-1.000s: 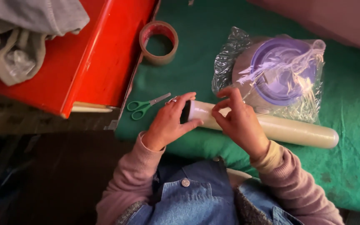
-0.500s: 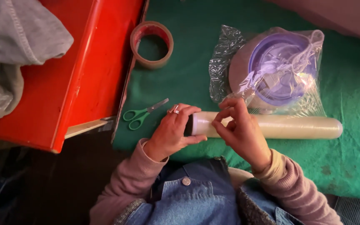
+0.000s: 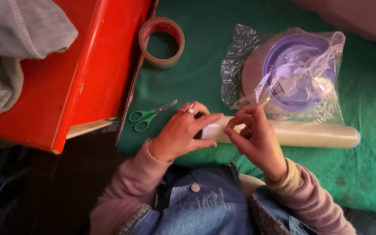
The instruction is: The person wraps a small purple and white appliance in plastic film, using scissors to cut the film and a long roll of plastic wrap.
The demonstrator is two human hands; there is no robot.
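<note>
Down on the green cloth-covered surface (image 3: 196,69), a long pale roll of clear plastic film (image 3: 310,134) lies on its side, running from the person's hands out to the right. The left hand (image 3: 181,132) wraps around the roll's near end, fingers curled over it and thumb beneath, a ring showing on one finger. The right hand (image 3: 255,139) sits just beside it, thumb and forefinger pinched together at the surface of the roll, as if nipping at the film's edge; whether any film is actually caught between them I cannot tell.

Just behind the roll sits a round purple lidded container wrapped in crinkled clear plastic (image 3: 294,72), the loose wrap bunched darker on its left side. Small green-handled scissors (image 3: 146,116) lie near the left hand, by the cloth's edge. Farther back rests a ring of brown packing tape (image 3: 162,41). To the left stands a red box-like top (image 3: 88,74) with grey fabric (image 3: 18,30) heaped on it. Both sleeves are mauve, over blue denim.
</note>
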